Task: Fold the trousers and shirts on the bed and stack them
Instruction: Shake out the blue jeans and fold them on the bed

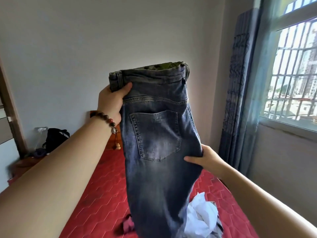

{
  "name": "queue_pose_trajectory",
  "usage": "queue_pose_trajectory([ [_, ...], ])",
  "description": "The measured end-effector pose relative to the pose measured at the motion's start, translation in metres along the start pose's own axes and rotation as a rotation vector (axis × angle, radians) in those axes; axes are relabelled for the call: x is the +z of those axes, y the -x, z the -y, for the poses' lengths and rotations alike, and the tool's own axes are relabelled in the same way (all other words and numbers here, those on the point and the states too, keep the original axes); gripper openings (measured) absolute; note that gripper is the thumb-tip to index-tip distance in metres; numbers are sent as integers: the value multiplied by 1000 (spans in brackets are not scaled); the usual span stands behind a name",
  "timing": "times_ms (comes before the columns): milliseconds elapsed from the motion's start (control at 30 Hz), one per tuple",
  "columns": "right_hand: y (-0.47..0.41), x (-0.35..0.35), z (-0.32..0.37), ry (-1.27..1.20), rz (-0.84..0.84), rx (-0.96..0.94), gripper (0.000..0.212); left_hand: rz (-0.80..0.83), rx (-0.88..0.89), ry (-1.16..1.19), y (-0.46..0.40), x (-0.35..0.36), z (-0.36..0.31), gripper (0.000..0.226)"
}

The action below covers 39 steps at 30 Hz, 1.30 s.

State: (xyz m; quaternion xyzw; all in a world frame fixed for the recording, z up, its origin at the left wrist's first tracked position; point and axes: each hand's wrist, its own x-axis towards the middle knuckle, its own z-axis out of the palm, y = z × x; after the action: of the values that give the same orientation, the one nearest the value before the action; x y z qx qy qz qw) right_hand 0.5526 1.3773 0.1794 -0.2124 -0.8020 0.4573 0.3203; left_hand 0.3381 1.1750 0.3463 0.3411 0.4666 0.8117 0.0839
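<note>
Holding blue jeans [159, 143] up above a red bed [103, 194] in a bedroom.

A black bag [54, 138] sits by the grey wall; left hand [111, 102] grips the waistband, right hand [204, 158] pinches the seat edge, white clothing [200, 215] lies crumpled below, and blue curtains [238, 100] flank a barred window [295, 69].

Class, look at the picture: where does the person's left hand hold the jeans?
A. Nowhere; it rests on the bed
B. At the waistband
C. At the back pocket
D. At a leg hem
B: the left hand grips the waistband corner of the jeans, held up above the red bed.
</note>
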Motion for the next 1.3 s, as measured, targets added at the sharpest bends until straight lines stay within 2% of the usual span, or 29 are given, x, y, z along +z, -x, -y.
queue_pose_trajectory([
  [167,23,-28,0,-46,5,22,19,5,14,-29,13,-4,-6,14],
  [233,28,-45,12,65,153,54,20,29,-4,-18,23,-1,-6,14],
  [300,30,-57,34,113,273,57,29,65,-37,22,36,10,-5,17],
  [333,30,-60,47,48,303,12,38,85,-49,36,43,19,-5,19],
  [400,32,-64,73,-275,360,-62,49,123,-52,32,59,37,-5,20],
  [467,37,-68,92,-490,301,-105,52,161,-38,-18,78,55,-6,20],
  [533,47,-80,103,-483,101,-168,53,187,-22,-82,98,70,-8,23],
  [600,64,-96,103,-485,-49,-222,42,184,65,-197,119,84,-14,22],
  [667,84,-111,98,-539,-114,-247,27,185,193,-413,143,96,-24,23],
  [733,107,-122,92,-631,-138,-236,19,172,204,-554,167,102,-25,45],
  [800,130,-129,85,-747,-135,-190,16,185,93,-589,195,103,-13,71],
  [833,142,-131,82,-778,-131,-167,16,172,72,-614,210,102,-3,67],
  [900,162,-132,77,-731,-134,-150,15,88,156,-722,239,101,11,44],
  [1033,190,-131,80,-531,-136,-206,16,-101,357,-810,280,97,14,28],
  [1167,194,-123,89,-282,-204,-262,23,-157,357,-847,287,86,12,32],
  [1300,180,-99,71,-109,-216,-236,22,-129,270,-868,281,68,26,33],
])
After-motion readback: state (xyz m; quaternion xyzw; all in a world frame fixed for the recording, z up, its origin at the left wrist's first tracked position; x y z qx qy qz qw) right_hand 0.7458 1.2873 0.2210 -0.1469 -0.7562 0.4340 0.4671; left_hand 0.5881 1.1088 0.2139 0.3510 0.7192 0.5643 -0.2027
